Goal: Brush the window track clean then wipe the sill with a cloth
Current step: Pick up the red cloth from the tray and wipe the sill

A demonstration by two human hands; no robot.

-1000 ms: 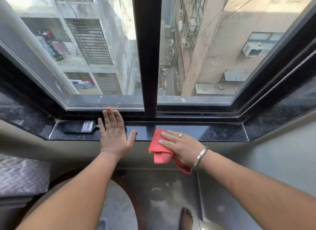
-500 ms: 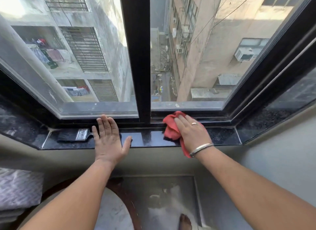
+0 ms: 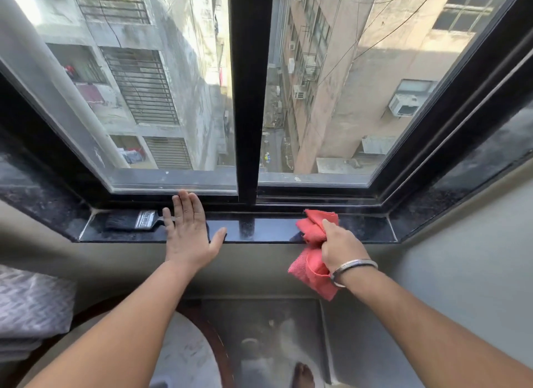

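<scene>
brush [image 3: 131, 221] handle: hidden under the left hand [image 3: 189, 237], centre-left of the frame.
cloth [image 3: 314, 250] middle: covered by the right hand [image 3: 340, 247]; fingertips buried in the fold.
sill [image 3: 259, 229] under both hands: unseen.
label on brush ferrule: too small to read.
forearms: cut off by the lower frame edge.
bare foot [image 3: 302, 377]: cropped at the bottom edge.
window track [image 3: 311, 200]: dark, dirt indiscernible.
</scene>
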